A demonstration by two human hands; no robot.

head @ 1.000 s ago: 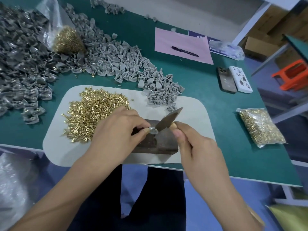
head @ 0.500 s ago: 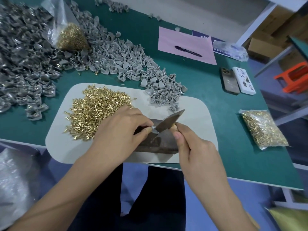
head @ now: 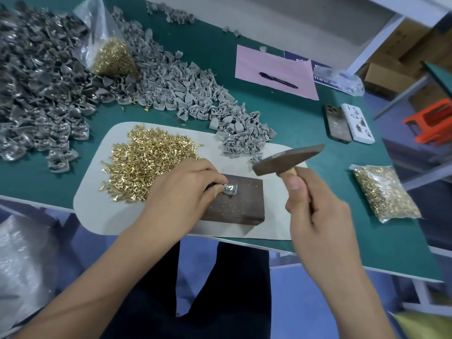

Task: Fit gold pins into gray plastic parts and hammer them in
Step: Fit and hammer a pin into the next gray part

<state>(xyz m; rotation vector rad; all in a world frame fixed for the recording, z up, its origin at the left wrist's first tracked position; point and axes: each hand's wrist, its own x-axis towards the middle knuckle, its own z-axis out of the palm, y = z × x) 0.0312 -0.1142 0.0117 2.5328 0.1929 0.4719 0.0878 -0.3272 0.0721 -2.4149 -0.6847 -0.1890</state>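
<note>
While left hand [head: 182, 189] pinches gray part [head: 230, 190] on block [head: 241, 203], right hand [head: 314, 211] grips raised hammer [head: 287, 159].

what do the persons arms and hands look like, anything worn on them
Both forearms are bare as far as the frame shows: no sleeves, gloves, watch, rings or bracelets on the left hand or the right hand. The fingernails that show are short and unpainted. Dark clothing covers the lap below the table edge.
</note>
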